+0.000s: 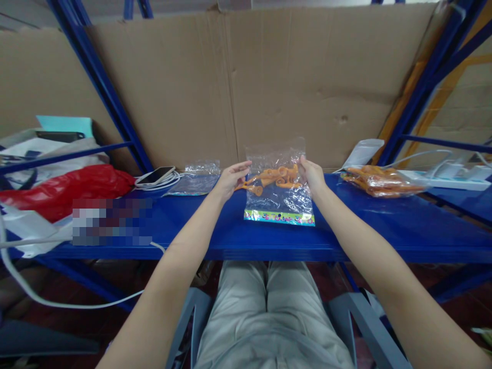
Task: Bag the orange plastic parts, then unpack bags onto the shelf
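A clear plastic bag (279,202) with a colourful printed strip along its bottom is held up over the front of the blue shelf. Orange plastic pieces (280,176) with cup-shaped ends show against the bag. Their thin stems reach past its left edge, and I cannot tell whether all of them are inside it. My left hand (232,179) is closed at that edge, around the orange stems. With thumb and fingers, my right hand (312,176) pinches the bag's upper right side, close to the orange pieces.
On the blue shelf (184,220), another clear bag (194,179) lies left, beside a phone (156,176) and white cable. A red plastic bag (77,187) is farther left. Bagged orange pieces (378,182) and a power strip (453,177) are right. Cardboard (284,77) stands behind.
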Demonstrator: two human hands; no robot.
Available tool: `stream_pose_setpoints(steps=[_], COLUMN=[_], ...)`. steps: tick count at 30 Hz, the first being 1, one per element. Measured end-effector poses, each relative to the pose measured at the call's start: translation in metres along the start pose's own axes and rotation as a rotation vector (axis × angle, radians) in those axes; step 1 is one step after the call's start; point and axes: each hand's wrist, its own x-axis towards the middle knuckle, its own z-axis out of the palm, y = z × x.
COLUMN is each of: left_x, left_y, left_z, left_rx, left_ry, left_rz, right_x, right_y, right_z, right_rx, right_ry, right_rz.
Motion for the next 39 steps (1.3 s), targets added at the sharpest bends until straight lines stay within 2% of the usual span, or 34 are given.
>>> stream_pose_setpoints(steps=[3,8,16,24,31,39], left_x=[-0.002,-0.001,-0.003,-0.002,-0.002,-0.006], left_y=[-0.002,-0.007,0.001,-0.007,-0.001,0.003], left_z=[0.004,0.009,0.010,0.014,0.015,0.015], left_rx=[0.051,0.050,0.007,0.048,0.038,-0.042], left_ry=[0.000,0.080,0.145,0.156,0.210,0.119], left_rz=[-0.050,-0.129,-0.162,-0.148,-0.213,-0.390], right_x=[-0.001,-0.003,-0.004,0.001,0.000,0.007], right_y=[0.000,-0.002,0.000,0.011,0.013,0.017], right_z=[0.000,0.002,0.005,0.001,0.002,-0.004], right_rx=[0.026,0.004,0.006,0.010,0.003,-0.077], right_ry=[-0.011,-0.027,-0.027,-0.098,-0.049,0.019], right_rz=[0.012,0.026,0.029,0.028,0.017,-0.043])
